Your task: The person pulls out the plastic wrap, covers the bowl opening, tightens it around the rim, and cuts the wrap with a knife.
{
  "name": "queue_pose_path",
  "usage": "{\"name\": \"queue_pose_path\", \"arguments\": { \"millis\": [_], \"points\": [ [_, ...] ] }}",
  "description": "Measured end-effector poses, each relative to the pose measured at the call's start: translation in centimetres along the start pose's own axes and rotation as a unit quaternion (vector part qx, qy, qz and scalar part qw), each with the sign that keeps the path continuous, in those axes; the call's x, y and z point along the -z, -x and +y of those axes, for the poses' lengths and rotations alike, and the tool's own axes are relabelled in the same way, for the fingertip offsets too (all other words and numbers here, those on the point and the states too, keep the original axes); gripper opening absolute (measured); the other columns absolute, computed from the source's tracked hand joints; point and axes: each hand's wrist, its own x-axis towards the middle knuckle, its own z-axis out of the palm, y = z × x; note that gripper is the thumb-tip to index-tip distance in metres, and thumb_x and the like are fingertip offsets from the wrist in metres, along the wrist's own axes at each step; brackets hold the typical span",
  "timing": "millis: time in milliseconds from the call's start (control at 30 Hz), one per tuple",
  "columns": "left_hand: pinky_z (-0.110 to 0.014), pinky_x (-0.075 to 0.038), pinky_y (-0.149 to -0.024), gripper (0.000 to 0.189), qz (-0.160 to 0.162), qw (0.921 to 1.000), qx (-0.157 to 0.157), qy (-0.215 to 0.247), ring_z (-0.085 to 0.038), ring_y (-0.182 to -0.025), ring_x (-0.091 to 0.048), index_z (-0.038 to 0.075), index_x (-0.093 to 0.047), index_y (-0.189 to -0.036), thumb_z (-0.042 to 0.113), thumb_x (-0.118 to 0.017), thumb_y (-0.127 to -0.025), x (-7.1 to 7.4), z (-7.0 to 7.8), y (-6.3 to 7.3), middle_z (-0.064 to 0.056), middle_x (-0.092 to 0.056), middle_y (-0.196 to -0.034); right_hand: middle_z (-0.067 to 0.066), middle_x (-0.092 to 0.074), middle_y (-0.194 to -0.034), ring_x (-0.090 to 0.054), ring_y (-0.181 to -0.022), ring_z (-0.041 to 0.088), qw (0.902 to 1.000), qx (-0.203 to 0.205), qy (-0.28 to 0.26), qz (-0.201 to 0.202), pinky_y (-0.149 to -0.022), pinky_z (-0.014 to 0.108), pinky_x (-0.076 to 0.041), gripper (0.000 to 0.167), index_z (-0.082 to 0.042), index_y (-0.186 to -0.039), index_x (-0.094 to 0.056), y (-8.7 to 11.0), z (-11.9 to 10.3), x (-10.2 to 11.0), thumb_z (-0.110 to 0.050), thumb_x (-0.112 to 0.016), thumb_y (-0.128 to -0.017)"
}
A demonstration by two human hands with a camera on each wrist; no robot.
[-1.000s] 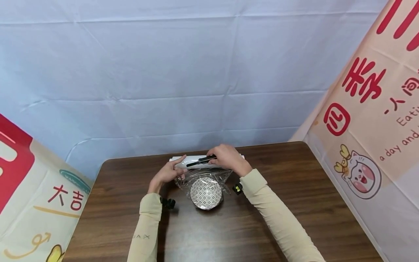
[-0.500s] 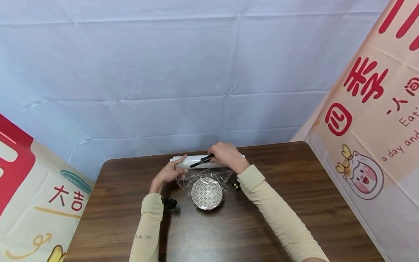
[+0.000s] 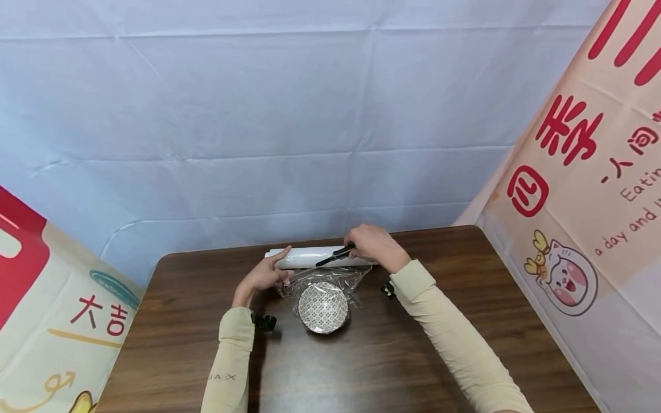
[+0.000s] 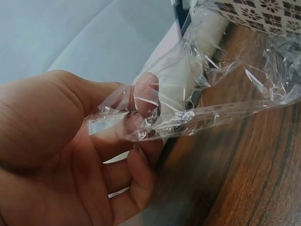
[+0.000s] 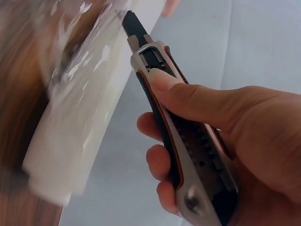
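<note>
In the head view, a white roll of plastic wrap [image 3: 304, 257] lies near the table's back edge. Clear film [image 3: 355, 277] stretches from it over a round patterned bowl [image 3: 323, 308]. My left hand [image 3: 264, 274] is at the roll's left end, thumb along the roll. The left wrist view shows its fingers curled at the gathered edge of the film [image 4: 197, 117]. My right hand [image 3: 378, 246] grips a utility knife [image 5: 188, 155], thumb on the slider. The knife's dark blade [image 5: 134, 26] is out and overlaps the film at the roll's front side, pointing left.
The brown wooden table [image 3: 330, 378] has its back edge just behind the roll. A pale cloth wall [image 3: 289, 115] rises beyond it, and a printed banner [image 3: 583, 189] stands along the right. Black wrist cameras sit at both cuffs.
My right hand has moved to the right along the roll with the utility knife, uncovering more of the roll's middle. My left hand stays at the roll's left end.
</note>
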Motion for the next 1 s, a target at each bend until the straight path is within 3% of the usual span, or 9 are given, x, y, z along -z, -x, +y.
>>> {"name": "queue_pose_path", "arguments": {
  "millis": [133,333,433,533,633,767,1000],
  "points": [
    [-0.030,-0.051,-0.065,0.078,-0.002,1.0000,0.000,0.002,-0.013,-0.067,-0.063,0.022,-0.021,-0.169,0.007,-0.061,-0.104,0.1,-0.1,0.1,-0.012,-0.074,-0.076,0.002,-0.080,-0.101,-0.066,-0.074,0.015,1.0000,-0.006,-0.003,-0.007,-0.060,0.033,-0.052,0.017,-0.018,-0.108,-0.081,1.2,1.7,0.0,-0.023,-0.084,-0.091],
    [-0.030,-0.051,-0.065,0.076,0.000,1.0000,-0.006,-0.004,-0.011,-0.067,-0.065,0.020,-0.021,-0.169,0.010,-0.061,-0.105,0.1,0.1,0.1,-0.011,-0.075,-0.078,0.002,-0.079,-0.097,-0.058,-0.065,0.013,0.9999,-0.003,-0.016,0.000,-0.056,0.030,-0.044,0.018,-0.018,-0.110,-0.081,2.6,3.4,0.0,-0.024,-0.082,-0.093],
    [-0.029,-0.054,-0.067,0.072,-0.005,0.9998,-0.004,0.017,-0.011,-0.068,-0.065,0.016,-0.018,-0.170,0.009,-0.056,-0.108,-0.2,0.2,0.2,-0.016,-0.077,-0.089,0.002,-0.080,-0.105,-0.066,-0.072,0.013,0.9992,0.013,-0.031,0.020,-0.061,0.032,-0.051,0.024,-0.017,-0.117,-0.080,3.2,3.5,0.3,-0.029,-0.079,-0.095],
    [-0.030,-0.056,-0.070,0.069,-0.004,0.9995,0.004,0.032,-0.011,-0.073,-0.067,0.014,-0.015,-0.170,0.017,-0.052,-0.111,-0.7,0.5,0.3,-0.022,-0.076,-0.110,0.004,-0.081,-0.113,-0.073,-0.082,0.016,0.9971,0.018,-0.049,0.055,-0.070,0.037,-0.058,0.029,-0.017,-0.121,-0.079,3.8,3.5,0.9,-0.032,-0.078,-0.096],
    [-0.033,-0.061,-0.077,0.069,0.000,0.9992,0.004,0.040,-0.021,-0.086,-0.074,0.013,-0.013,-0.170,0.026,-0.049,-0.113,-1.3,1.1,0.3,-0.027,-0.072,-0.126,0.005,-0.081,-0.113,-0.075,-0.086,0.019,0.9943,0.019,-0.058,0.087,-0.076,0.041,-0.060,0.029,-0.016,-0.121,-0.079,4.1,3.5,1.7,-0.031,-0.079,-0.096],
    [-0.041,-0.063,-0.093,0.068,-0.015,0.9982,-0.006,0.058,-0.037,-0.113,-0.075,0.013,-0.015,-0.170,0.027,-0.049,-0.113,-2.4,2.5,-0.4,-0.030,-0.070,-0.130,0.004,-0.082,-0.111,-0.076,-0.087,0.021,0.9926,0.025,-0.065,0.100,-0.078,0.043,-0.061,0.028,-0.016,-0.119,-0.080,4.1,3.5,2.4,-0.030,-0.080,-0.094],
    [-0.035,-0.060,-0.086,0.067,-0.056,0.9982,-0.019,0.008,-0.026,-0.107,-0.074,0.022,-0.021,-0.169,0.023,-0.054,-0.111,-4.5,4.3,-2.4,-0.022,-0.070,-0.132,0.006,-0.081,-0.114,-0.077,-0.095,0.026,0.9917,0.037,-0.068,0.102,-0.082,0.045,-0.061,0.029,-0.016,-0.118,-0.080,3.9,3.8,1.9,-0.031,-0.082,-0.093]
  ]
}}
